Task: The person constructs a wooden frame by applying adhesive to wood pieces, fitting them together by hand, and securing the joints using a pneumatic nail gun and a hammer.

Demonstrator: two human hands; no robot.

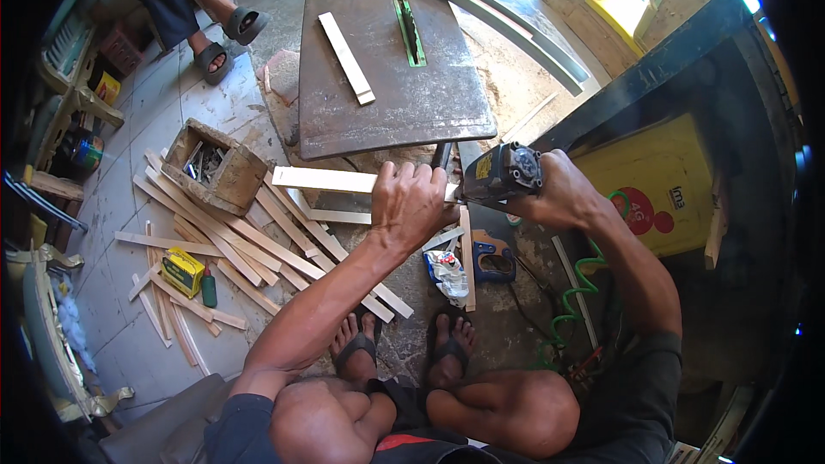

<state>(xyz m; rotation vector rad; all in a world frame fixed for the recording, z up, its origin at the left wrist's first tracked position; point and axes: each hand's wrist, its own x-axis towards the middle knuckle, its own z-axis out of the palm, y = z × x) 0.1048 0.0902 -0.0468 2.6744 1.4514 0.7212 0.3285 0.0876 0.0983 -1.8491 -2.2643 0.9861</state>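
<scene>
Left hand clamped on a pale wooden slat, just below the table saw top. Right hand wrapped round a black power tool (yellow label), touching the slat's end. Loose slats lower left of it.

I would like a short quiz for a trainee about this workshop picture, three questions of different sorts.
1. True or false: the left hand grips the pale flat wooden strip.
2. What does the right hand hold? A) black and yellow power tool B) small green bottle C) open wooden box of small tools
3. Fill in: another pale wooden slat lies on the dark metal saw ____.

Key: 1 true; 2 A; 3 table.
</scene>
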